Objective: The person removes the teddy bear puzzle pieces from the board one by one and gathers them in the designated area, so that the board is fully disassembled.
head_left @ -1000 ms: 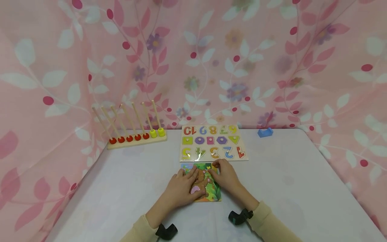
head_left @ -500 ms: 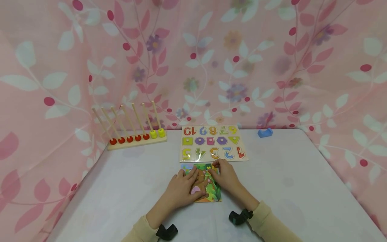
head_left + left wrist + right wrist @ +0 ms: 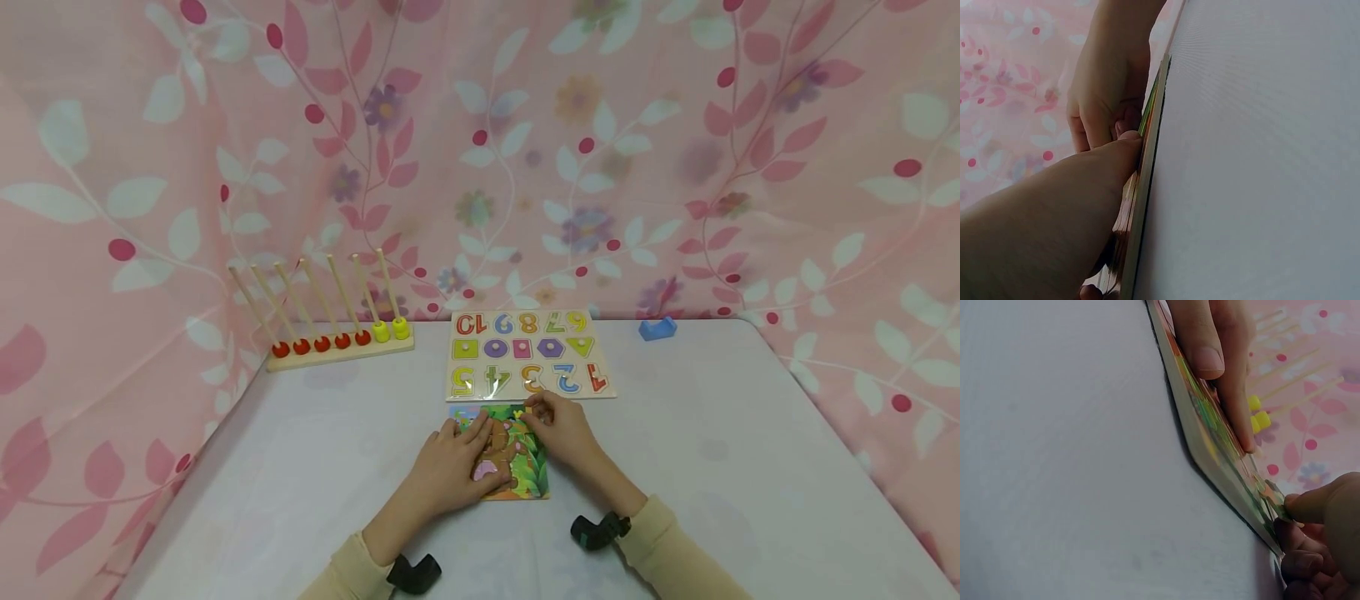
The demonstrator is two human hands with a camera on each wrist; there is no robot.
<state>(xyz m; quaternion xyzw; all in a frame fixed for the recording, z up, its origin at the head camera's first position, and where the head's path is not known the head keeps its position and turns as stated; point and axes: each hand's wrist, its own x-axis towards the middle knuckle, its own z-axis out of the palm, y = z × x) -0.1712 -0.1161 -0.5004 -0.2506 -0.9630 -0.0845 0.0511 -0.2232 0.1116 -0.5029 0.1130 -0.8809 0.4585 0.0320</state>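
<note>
A small picture puzzle (image 3: 534,477) with a brown bear on a green scene lies at the near middle of the table. My left hand (image 3: 452,468) rests over its left side, fingers extended and pressing on the bear; the hand hides that part of the picture. At the puzzle's far right corner, my right hand (image 3: 564,429) has its fingers bent. In the right wrist view its thumb and fingers pinch a thin green and orange puzzle piece (image 3: 1274,494), which tilts up from the board there.
Just beyond the puzzle lies a wooden number and shape board (image 3: 507,364). A bead rack (image 3: 341,350) with upright sticks and red and yellow beads stands at the far left. The blue curved block (image 3: 657,329) sits at the far right edge, before a floral curtain (image 3: 525,167).
My right hand has shifted slightly up and to the right at the puzzle's far corner. My left hand stays in place on the picture.
</note>
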